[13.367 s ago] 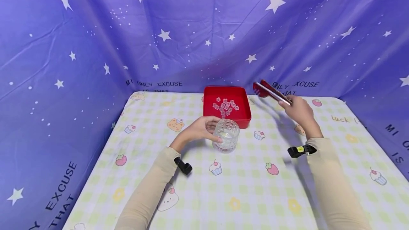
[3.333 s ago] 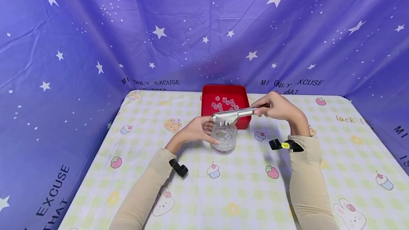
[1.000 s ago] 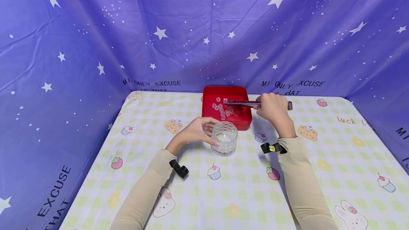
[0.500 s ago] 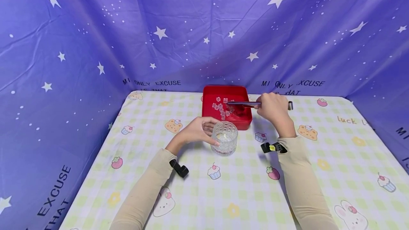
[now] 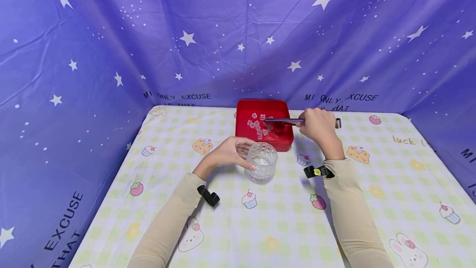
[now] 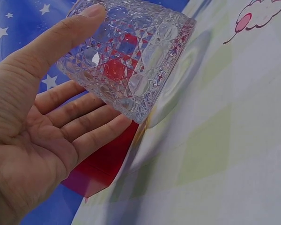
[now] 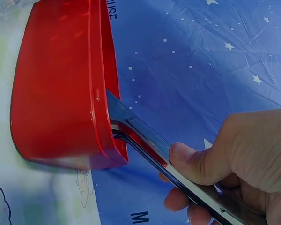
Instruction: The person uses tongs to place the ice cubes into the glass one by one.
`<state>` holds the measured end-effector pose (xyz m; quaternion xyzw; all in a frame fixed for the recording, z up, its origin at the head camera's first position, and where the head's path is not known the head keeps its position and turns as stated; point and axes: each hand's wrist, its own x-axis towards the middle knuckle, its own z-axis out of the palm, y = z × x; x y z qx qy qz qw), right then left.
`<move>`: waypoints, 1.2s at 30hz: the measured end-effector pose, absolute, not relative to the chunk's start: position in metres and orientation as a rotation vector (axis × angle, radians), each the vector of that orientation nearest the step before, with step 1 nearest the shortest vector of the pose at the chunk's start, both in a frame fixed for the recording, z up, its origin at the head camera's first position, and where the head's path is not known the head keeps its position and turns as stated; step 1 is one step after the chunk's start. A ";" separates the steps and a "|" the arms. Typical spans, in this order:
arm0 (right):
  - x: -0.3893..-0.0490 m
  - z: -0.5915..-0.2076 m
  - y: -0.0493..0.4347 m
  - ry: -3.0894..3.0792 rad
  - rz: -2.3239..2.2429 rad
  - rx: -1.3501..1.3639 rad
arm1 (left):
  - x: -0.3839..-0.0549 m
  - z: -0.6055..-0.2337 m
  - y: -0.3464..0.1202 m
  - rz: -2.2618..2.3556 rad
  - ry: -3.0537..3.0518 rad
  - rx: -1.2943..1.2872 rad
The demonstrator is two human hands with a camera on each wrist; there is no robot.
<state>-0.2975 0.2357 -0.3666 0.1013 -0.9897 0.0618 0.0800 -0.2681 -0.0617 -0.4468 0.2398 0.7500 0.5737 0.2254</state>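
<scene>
The left hand (image 5: pixel 227 153) cupped the glass (image 5: pixel 261 162) on the surface (image 5: pixel 297 226), fingers curled round it. The right hand (image 5: pixel 319 125) gripped tongs (image 5: pixel 282 120) reaching into the red tray (image 5: pixel 265 106) of cubes (image 5: pixel 257 125).

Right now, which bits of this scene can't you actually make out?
- Tong tips: in the head view the tongs end among the cubes, too small to show a catch; in the right wrist view the tray wall hides them.
- Glass contents: the cut pattern blurs them in both views.
- Right hand: cut off by the right wrist view's edge.
</scene>
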 end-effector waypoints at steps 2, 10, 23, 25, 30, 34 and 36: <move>-0.297 -0.367 0.237 -2.957 0.191 0.302 | -0.268 -0.447 -0.062 1.582 2.066 0.661; -0.298 -0.368 0.241 -2.923 0.220 0.304 | -0.268 -0.447 -0.062 1.587 2.047 0.651; -0.297 -0.364 0.247 -2.867 0.292 0.289 | -0.269 -0.448 -0.063 1.603 2.010 0.656; -0.296 -0.363 0.249 -2.852 0.315 0.286 | -0.269 -0.449 -0.063 1.603 2.013 0.660; -0.293 -0.358 0.254 -2.831 0.404 0.281 | -0.269 -0.449 -0.063 1.602 2.019 0.664; -0.288 -0.350 0.257 -2.851 0.534 0.254 | -0.269 -0.449 -0.064 1.598 2.014 0.657; -0.285 -0.346 0.259 -2.849 0.591 0.237 | -0.269 -0.448 -0.064 1.597 2.006 0.653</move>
